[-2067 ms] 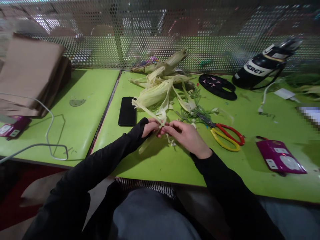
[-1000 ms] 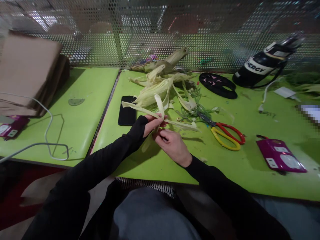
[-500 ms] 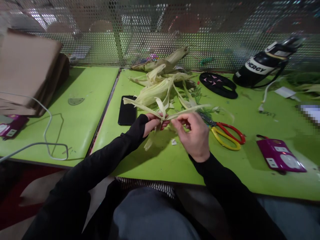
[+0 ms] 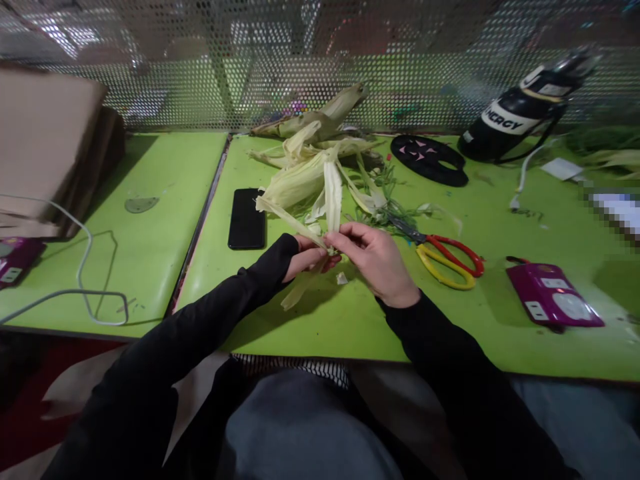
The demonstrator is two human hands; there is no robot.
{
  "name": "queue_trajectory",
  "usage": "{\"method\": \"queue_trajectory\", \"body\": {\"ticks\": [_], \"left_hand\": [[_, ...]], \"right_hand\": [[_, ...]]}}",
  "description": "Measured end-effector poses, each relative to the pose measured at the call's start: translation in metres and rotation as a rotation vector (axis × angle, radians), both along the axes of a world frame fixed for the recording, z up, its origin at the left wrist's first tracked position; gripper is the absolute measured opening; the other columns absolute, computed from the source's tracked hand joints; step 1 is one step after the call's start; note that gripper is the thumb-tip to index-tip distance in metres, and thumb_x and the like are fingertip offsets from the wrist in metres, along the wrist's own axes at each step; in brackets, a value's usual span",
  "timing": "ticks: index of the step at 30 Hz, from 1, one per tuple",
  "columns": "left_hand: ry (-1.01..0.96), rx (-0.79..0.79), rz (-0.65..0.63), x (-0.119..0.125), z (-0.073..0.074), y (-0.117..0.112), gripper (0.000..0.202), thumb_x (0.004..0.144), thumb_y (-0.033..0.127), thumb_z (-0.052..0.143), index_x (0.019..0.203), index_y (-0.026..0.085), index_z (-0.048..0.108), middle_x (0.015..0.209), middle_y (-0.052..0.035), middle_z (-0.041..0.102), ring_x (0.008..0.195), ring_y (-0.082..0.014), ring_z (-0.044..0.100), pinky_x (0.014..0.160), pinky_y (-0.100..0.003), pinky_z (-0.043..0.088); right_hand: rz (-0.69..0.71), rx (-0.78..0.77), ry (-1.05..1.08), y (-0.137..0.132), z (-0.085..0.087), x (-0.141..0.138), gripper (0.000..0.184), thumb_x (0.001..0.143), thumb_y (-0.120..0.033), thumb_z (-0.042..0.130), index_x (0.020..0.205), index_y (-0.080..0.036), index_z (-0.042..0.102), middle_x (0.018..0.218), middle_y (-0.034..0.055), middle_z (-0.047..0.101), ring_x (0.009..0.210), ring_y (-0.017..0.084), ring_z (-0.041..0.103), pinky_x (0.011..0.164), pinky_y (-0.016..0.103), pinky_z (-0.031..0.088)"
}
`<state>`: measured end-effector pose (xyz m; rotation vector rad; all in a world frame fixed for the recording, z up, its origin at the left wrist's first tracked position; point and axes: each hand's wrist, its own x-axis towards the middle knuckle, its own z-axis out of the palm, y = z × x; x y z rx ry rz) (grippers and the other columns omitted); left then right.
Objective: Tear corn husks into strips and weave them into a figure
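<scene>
Pale corn husk strips (image 4: 333, 197) cross between my two hands above the green table. My left hand (image 4: 306, 257) is closed on them where they meet, and one strip hangs below it toward me. At the same crossing my right hand (image 4: 373, 260) pinches a strip between thumb and forefinger. The exact grip at the fingertips is partly hidden. Behind the hands lies a pile of corn husks (image 4: 295, 179). A black phone (image 4: 247, 219) rests to the left of them. Scissors (image 4: 450, 260) with red and yellow handles lie just right of my right hand.
A black palette-shaped piece (image 4: 427, 160) and a black bottle (image 4: 515, 123) stand toward the back right. A purple power strip (image 4: 553, 293) sits at the right. Brown paper sheets (image 4: 45, 133) are stacked at the left, near a grey cable (image 4: 90, 291). A perforated metal screen (image 4: 175, 87) borders the back.
My right hand has moved left, up against my left hand at the crossing. The strip that stretched out to the right no longer does; a wide one now stands upright. The view has shifted slightly.
</scene>
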<state>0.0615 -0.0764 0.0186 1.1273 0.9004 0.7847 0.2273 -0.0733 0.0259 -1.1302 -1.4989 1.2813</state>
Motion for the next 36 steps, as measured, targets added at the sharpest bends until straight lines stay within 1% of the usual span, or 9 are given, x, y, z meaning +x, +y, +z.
{"method": "queue_trajectory", "body": {"ticks": [8, 14, 17, 20, 23, 27, 31, 34, 36], "left_hand": [[-0.005, -0.118, 0.111, 0.01, -0.003, -0.009, 0.011, 0.086, 0.021, 0.066, 0.087, 0.01, 0.068, 0.075, -0.0052, 0.073, 0.071, -0.0125, 0.07, 0.071, -0.025, 0.056], [-0.066, -0.165, 0.092, 0.008, -0.01, -0.003, 0.009, 0.086, 0.018, 0.063, 0.085, 0.009, 0.067, 0.075, -0.0058, 0.072, 0.068, -0.0123, 0.068, 0.074, -0.028, 0.056], [-0.126, -0.231, 0.139, 0.008, -0.014, 0.005, 0.016, 0.083, 0.011, 0.056, 0.091, 0.008, 0.069, 0.077, -0.0085, 0.073, 0.068, -0.0134, 0.067, 0.075, -0.029, 0.054], [-0.171, -0.249, 0.18, 0.005, -0.017, 0.011, 0.026, 0.075, 0.007, 0.054, 0.095, 0.007, 0.071, 0.075, -0.0087, 0.073, 0.067, -0.0137, 0.066, 0.074, -0.029, 0.053], [-0.196, -0.18, 0.176, 0.0, -0.015, 0.013, 0.028, 0.074, 0.012, 0.059, 0.097, 0.008, 0.073, 0.073, -0.0067, 0.071, 0.065, -0.0127, 0.063, 0.071, -0.027, 0.052], [-0.185, -0.081, 0.189, -0.003, -0.012, 0.01, 0.02, 0.075, 0.018, 0.066, 0.092, 0.008, 0.073, 0.069, -0.0052, 0.069, 0.068, -0.013, 0.063, 0.072, -0.026, 0.052], [-0.119, -0.082, 0.166, -0.002, -0.014, 0.011, 0.017, 0.074, 0.011, 0.065, 0.089, 0.008, 0.072, 0.07, -0.0055, 0.071, 0.07, -0.0143, 0.064, 0.075, -0.028, 0.054], [-0.127, -0.051, 0.06, -0.003, -0.016, 0.011, 0.013, 0.075, 0.015, 0.066, 0.085, 0.01, 0.073, 0.074, -0.0061, 0.071, 0.072, -0.0153, 0.064, 0.076, -0.031, 0.055], [-0.147, -0.032, -0.016, -0.004, -0.016, 0.01, 0.012, 0.076, 0.019, 0.069, 0.084, 0.011, 0.073, 0.078, -0.006, 0.071, 0.072, -0.0145, 0.064, 0.077, -0.03, 0.055]], "right_hand": [[-0.101, 0.164, -0.07, -0.002, -0.01, -0.003, 0.028, 0.082, -0.036, 0.072, 0.064, -0.018, 0.061, 0.059, -0.0044, 0.055, 0.054, 0.009, 0.046, 0.052, 0.024, 0.037], [-0.091, 0.259, -0.275, 0.003, -0.015, 0.005, 0.031, 0.091, -0.042, 0.061, 0.07, -0.019, 0.062, 0.067, -0.0015, 0.059, 0.061, 0.012, 0.05, 0.058, 0.027, 0.039], [-0.123, 0.471, -0.496, 0.007, -0.015, 0.015, 0.026, 0.097, -0.039, 0.051, 0.089, -0.021, 0.067, 0.089, 0.0033, 0.069, 0.082, 0.019, 0.059, 0.071, 0.032, 0.044], [-0.164, 0.815, -0.634, 0.011, -0.017, 0.022, 0.016, 0.096, -0.027, 0.053, 0.107, -0.023, 0.064, 0.105, 0.0054, 0.068, 0.098, 0.024, 0.059, 0.082, 0.039, 0.046], [0.015, 1.143, -0.737, 0.009, -0.02, 0.02, 0.018, 0.091, -0.018, 0.057, 0.107, -0.023, 0.063, 0.102, 0.0059, 0.065, 0.094, 0.022, 0.057, 0.077, 0.038, 0.047], [0.165, 1.375, -0.824, -0.002, -0.024, 0.008, 0.014, 0.092, -0.018, 0.059, 0.102, -0.024, 0.067, 0.093, 0.0034, 0.065, 0.084, 0.019, 0.056, 0.069, 0.033, 0.048], [0.027, 1.292, -0.589, -0.005, -0.028, 0.002, 0.01, 0.091, -0.016, 0.061, 0.099, -0.023, 0.064, 0.089, 0.0025, 0.068, 0.081, 0.017, 0.061, 0.071, 0.031, 0.051], [-0.172, 1.139, -0.495, 0.0, -0.029, 0.004, 0.013, 0.088, -0.018, 0.068, 0.098, -0.022, 0.061, 0.089, 0.0029, 0.07, 0.08, 0.018, 0.065, 0.071, 0.032, 0.052], [-0.203, 1.059, -0.479, 0.003, -0.029, 0.006, 0.012, 0.088, -0.017, 0.067, 0.096, -0.022, 0.061, 0.086, 0.0019, 0.07, 0.076, 0.016, 0.065, 0.068, 0.03, 0.052]]}}
